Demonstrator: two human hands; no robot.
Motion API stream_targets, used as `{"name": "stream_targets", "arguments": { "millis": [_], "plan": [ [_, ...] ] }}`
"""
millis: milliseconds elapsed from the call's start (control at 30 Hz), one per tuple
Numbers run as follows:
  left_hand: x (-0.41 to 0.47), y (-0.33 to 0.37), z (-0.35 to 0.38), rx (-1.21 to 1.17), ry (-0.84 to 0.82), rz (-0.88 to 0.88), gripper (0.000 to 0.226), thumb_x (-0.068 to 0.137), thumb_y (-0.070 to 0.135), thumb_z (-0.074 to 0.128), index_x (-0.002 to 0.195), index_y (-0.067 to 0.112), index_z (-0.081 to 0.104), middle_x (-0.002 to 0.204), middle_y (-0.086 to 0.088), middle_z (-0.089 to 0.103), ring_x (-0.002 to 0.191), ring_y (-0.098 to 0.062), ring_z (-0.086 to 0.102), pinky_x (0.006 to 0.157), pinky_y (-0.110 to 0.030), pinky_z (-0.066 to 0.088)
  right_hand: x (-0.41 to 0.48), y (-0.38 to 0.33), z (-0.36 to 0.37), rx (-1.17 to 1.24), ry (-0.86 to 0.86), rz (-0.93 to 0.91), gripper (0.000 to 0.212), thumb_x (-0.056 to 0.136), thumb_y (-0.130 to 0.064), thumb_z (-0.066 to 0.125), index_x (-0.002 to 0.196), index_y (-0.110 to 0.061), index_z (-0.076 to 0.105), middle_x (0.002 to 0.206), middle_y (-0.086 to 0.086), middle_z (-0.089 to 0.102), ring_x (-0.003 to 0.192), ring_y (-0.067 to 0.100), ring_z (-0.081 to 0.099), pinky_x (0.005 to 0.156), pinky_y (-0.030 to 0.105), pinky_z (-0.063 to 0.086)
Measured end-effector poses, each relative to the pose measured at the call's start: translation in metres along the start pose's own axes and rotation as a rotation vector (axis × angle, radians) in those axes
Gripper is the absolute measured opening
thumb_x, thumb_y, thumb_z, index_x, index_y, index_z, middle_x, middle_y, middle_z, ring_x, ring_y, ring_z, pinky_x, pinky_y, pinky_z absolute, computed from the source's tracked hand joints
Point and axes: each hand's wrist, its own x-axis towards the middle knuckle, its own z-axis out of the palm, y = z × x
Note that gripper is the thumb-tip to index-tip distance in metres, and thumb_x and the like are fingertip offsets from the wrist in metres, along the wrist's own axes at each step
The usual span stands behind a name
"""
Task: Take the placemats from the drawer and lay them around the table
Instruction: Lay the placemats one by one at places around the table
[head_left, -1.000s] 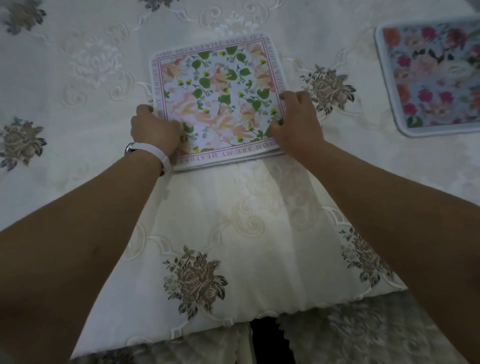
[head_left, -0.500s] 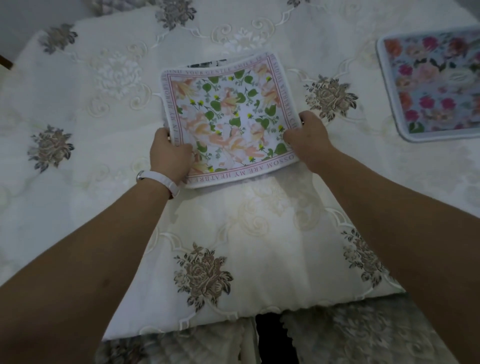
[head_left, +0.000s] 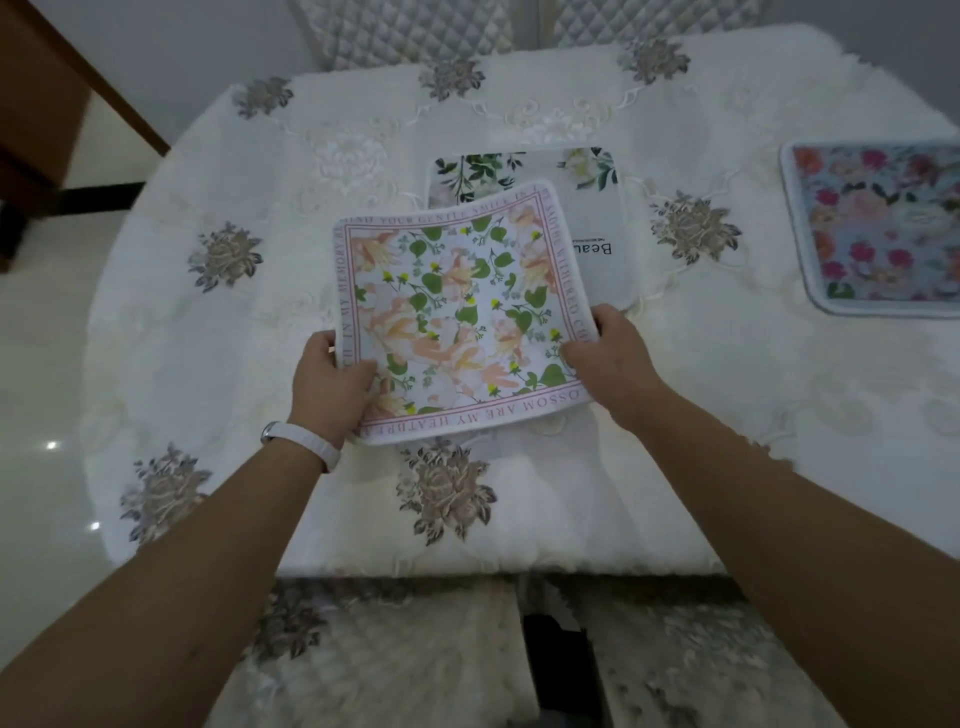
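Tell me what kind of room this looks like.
Probably a home dining room: a round table draped in embroidered cloth, quilted chair backs beyond it, a rose placemat laid at right, a pink-bordered placemat held.

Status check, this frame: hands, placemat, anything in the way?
Left hand and right hand both grip pink-bordered floral placemat by its sides. White placemat lies partly beneath it. Rose-print placemat off right, apart.

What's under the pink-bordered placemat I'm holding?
A white placemat with green leaves and "Beau" lettering lies on the tablecloth beneath the pink-bordered placemat. Only its far and right parts show; the rest is covered.
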Motion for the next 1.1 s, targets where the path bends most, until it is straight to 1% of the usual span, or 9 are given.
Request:
{"name": "stream_targets", "arguments": {
  "millis": [133, 233, 600, 700, 800, 933, 967, 1033, 1100],
  "plan": [
    [-0.016, -0.021, -0.034, -0.069, 0.0, -0.019, 0.029, 0.08, 0.017, 0.069, 0.093, 0.036, 0.052, 0.095, 0.006, 0.067, 0.082, -0.013, 0.068, 0.067, -0.032, 0.058, -0.03, -0.006, 0.023, 0.044, -0.022, -0.015, 0.029, 0.083, -0.01, 0.062, 0.109, -0.024, 0.056, 0.095, -0.013, 0.064, 0.083, 0.003, 0.063, 0.057, 0.017, 0.048],
    [-0.021, -0.038, -0.059, -0.097, -0.008, -0.024, 0.028, 0.081, 0.017, 0.069, 0.091, 0.037, 0.052, 0.098, -0.001, 0.069, 0.084, -0.022, 0.07, 0.071, -0.04, 0.059, -0.05, -0.006, 0.044, 0.012, -0.037, -0.015, 0.022, 0.083, -0.011, 0.063, 0.098, -0.025, 0.054, 0.092, -0.012, 0.064, 0.081, 0.007, 0.063, 0.055, 0.019, 0.047],
    [-0.036, -0.115, -0.149, -0.126, -0.102, -0.062, 0.026, 0.09, 0.014, 0.063, 0.095, 0.036, 0.05, 0.1, -0.003, 0.066, 0.085, -0.027, 0.068, 0.07, -0.049, 0.059, -0.121, -0.001, 0.147, -0.138, -0.01, 0.077, 0.019, 0.084, -0.016, 0.063, 0.089, -0.029, 0.05, 0.092, -0.004, 0.064, 0.079, 0.015, 0.064, 0.055, 0.026, 0.05],
    [-0.034, -0.132, -0.164, -0.116, -0.125, -0.069, 0.022, 0.091, 0.012, 0.062, 0.102, 0.027, 0.051, 0.1, -0.002, 0.064, 0.087, -0.026, 0.067, 0.072, -0.047, 0.059, -0.137, 0.002, 0.175, -0.138, 0.018, 0.11, 0.02, 0.084, -0.014, 0.063, 0.091, -0.028, 0.051, 0.092, -0.006, 0.063, 0.08, 0.012, 0.063, 0.054, 0.023, 0.047],
    [-0.033, -0.146, -0.169, -0.155, -0.148, -0.089, 0.022, 0.092, 0.009, 0.06, 0.105, 0.024, 0.051, 0.101, -0.001, 0.062, 0.086, -0.025, 0.066, 0.064, -0.041, 0.06, -0.148, 0.012, 0.195, -0.075, 0.083, 0.166, 0.017, 0.085, -0.017, 0.063, 0.098, -0.026, 0.057, 0.095, -0.006, 0.066, 0.081, 0.012, 0.065, 0.052, 0.021, 0.05],
    [-0.032, -0.163, -0.176, -0.172, -0.17, -0.131, 0.026, 0.089, 0.007, 0.06, 0.108, 0.023, 0.052, 0.102, -0.002, 0.064, 0.088, -0.026, 0.066, 0.07, -0.048, 0.059, -0.157, 0.021, 0.213, -0.03, 0.147, 0.266, 0.027, 0.083, -0.016, 0.064, 0.11, -0.019, 0.062, 0.1, 0.001, 0.07, 0.088, 0.021, 0.069, 0.069, 0.036, 0.061],
    [-0.033, -0.166, -0.177, -0.18, -0.169, -0.128, 0.028, 0.088, 0.005, 0.059, 0.108, 0.023, 0.052, 0.101, -0.001, 0.064, 0.088, -0.024, 0.066, 0.07, -0.047, 0.059, -0.159, 0.022, 0.216, -0.03, 0.152, 0.267, 0.028, 0.083, -0.014, 0.064, 0.111, -0.017, 0.061, 0.099, 0.002, 0.069, 0.087, 0.021, 0.069, 0.067, 0.034, 0.061],
    [-0.033, -0.17, -0.179, -0.18, -0.175, -0.107, 0.029, 0.087, 0.004, 0.059, 0.102, 0.028, 0.053, 0.1, -0.002, 0.064, 0.085, -0.022, 0.066, 0.071, -0.047, 0.059, -0.161, 0.022, 0.221, -0.029, 0.168, 0.245, 0.024, 0.083, -0.01, 0.063, 0.105, -0.017, 0.06, 0.092, -0.001, 0.068, 0.079, 0.015, 0.067, 0.05, 0.019, 0.054],
    [-0.032, -0.172, -0.178, -0.155, -0.193, -0.078, 0.033, 0.087, 0.004, 0.058, 0.095, 0.035, 0.049, 0.098, -0.003, 0.063, 0.084, -0.022, 0.065, 0.071, -0.046, 0.059, -0.164, 0.022, 0.223, -0.048, 0.174, 0.235, 0.023, 0.083, -0.008, 0.062, 0.097, -0.026, 0.059, 0.085, -0.01, 0.066, 0.074, 0.007, 0.064, 0.042, 0.011, 0.046]
  ]
}}
